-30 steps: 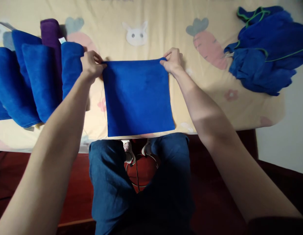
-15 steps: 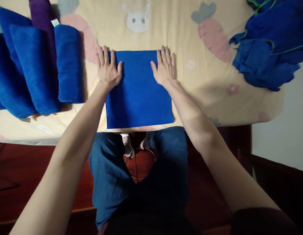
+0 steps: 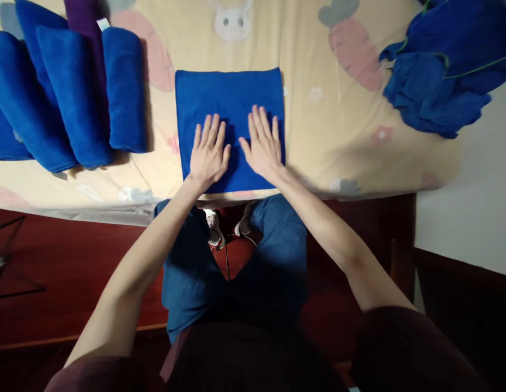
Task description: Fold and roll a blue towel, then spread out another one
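Straight ahead at twelve o'clock, a blue cloth (image 3: pixel 228 87) lies spread on the cream tabletop (image 3: pixel 318 125). It is plain, deep blue, matte and nearly square, with hardly a crease; a small white tag (image 3: pixel 285 92) pokes out at its two o'clock edge. Palm down on it are the left hand (image 3: pixel 207 158) at eight o'clock and the right hand (image 3: pixel 264 149) at four, each grip open and stretched flat.

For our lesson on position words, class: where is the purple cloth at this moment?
In the head view, the purple cloth lies at the upper left, between two blue rolls, left of the flat blue cloth.
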Motion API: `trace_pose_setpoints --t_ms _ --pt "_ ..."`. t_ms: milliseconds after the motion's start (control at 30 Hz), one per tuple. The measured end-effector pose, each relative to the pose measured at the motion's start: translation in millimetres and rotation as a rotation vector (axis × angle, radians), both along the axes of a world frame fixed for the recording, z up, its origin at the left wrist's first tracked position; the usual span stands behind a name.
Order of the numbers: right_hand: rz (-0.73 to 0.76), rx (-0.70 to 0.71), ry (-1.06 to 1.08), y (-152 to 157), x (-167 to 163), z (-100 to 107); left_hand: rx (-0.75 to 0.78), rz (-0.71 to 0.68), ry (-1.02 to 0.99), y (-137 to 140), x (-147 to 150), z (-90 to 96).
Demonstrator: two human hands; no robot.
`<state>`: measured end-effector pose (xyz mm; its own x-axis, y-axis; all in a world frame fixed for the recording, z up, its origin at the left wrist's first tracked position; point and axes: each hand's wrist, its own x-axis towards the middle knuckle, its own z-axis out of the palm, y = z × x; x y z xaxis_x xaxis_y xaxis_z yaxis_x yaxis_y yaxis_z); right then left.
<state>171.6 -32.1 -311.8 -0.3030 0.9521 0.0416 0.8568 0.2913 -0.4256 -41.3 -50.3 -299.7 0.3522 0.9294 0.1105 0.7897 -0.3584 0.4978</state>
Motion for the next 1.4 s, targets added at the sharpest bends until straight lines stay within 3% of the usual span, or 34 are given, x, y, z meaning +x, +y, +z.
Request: trace_pose_setpoints --t_ms 167,333,433,567,767,967,1167,1400 --pt "0.117 -0.080 -0.048 -54.5 -0.1 9.8 -0.043 -0.077 0.033 -52.2 -10.5 0.4" --pt "0.131 -0.106 -0.084 -57.4 39.5 15.1 -0.072 -0.085 0.074 -66.3 -58.0 6.2" --pt "0.133 -0.122 -0.043 -56.1 52.2 15.2 -0.089 -0.093 0.073 -65.1 -70.0 8.5" --pt "0.085 -0.108 0.075 -61.8 55.3 12.4 -0.117 -0.042 0.038 -71.6 -73.0 8.0" --pt "-0.117 -0.025 0.121 -86.6 42.7 22.3 -0.128 0.115 0.077 -106.2 -76.3 15.6" --pt "-0.083 0.023 0.288 -133.9 51.9 37.5 -0.090 0.063 0.032 -132.5 -78.4 25.9" --pt "-0.248 0.065 0.400 -163.6 74.2 24.9 -0.041 0.191 -0.022 -138.8 -77.5 22.3" --pt "-0.164 0.074 0.345 -152.9 65.0 22.8 -0.035 0.208 -0.032 -129.3 -67.8 26.1"
